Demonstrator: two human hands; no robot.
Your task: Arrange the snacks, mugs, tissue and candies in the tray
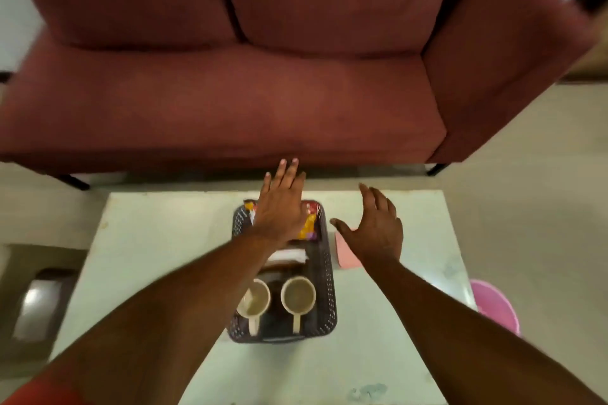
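Note:
A dark perforated tray (327,276) stands in the middle of a pale table (158,240). Two cream mugs sit side by side at its near end, one on the left (255,299) and one on the right (297,296), handles toward me. White tissue (289,255) lies in the tray's middle. Bright snack packets (309,220) fill the far end. My left hand (279,204) hovers flat over the far end, fingers spread and empty, hiding part of the snacks. My right hand (375,227) is open above the table, just right of the tray.
A pink sheet (345,255) lies on the table right of the tray, partly under my right hand. A maroon sofa (230,92) stands beyond the table. A pink tub (496,306) sits on the floor at the right, a grey object (39,302) at the left.

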